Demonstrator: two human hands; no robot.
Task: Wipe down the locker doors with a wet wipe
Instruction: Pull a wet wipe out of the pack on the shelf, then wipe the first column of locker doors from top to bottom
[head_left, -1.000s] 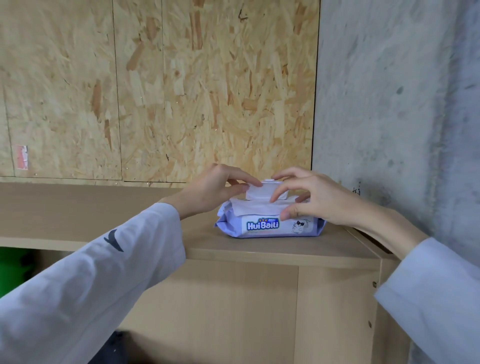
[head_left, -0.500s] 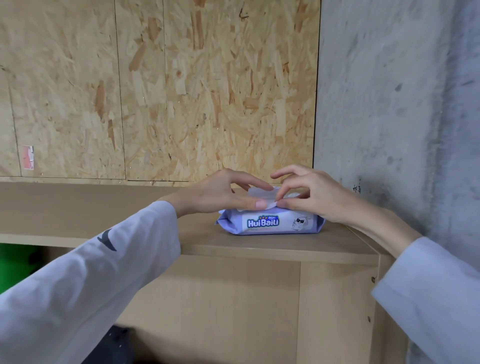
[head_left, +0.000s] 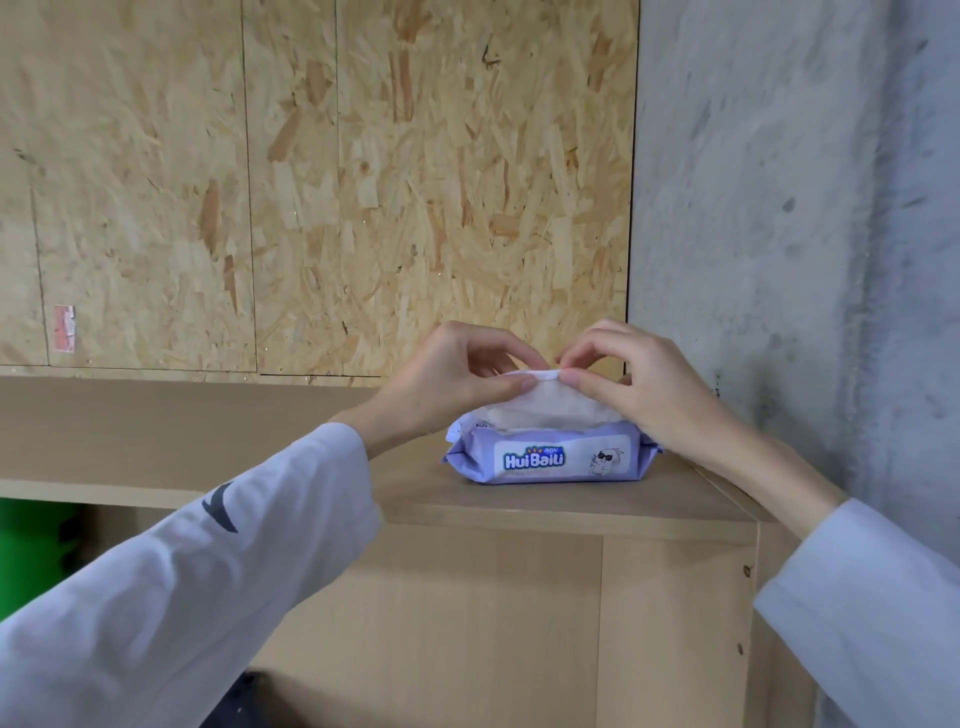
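A purple pack of wet wipes (head_left: 550, 457) lies on the top of a light wooden locker (head_left: 519, 514), near its right end. A white wet wipe (head_left: 545, 402) stands up out of the pack's opening. My left hand (head_left: 447, 379) pinches the wipe's top edge from the left between thumb and fingers. My right hand (head_left: 639, 379) pinches the same edge from the right. Both hands sit just above the pack. The locker doors (head_left: 467, 623) below are plain wood, and my left sleeve covers part of them.
A chipboard wall (head_left: 363, 182) rises behind the locker, with a small red-and-white sticker (head_left: 65, 327) at the left. A grey concrete wall (head_left: 779, 208) stands close on the right. Something green (head_left: 26, 551) shows in an open compartment at the lower left.
The pack's lid flap was up, then pressed down; now both hands have risen a little and a white wipe is drawn up out of the pack between them.
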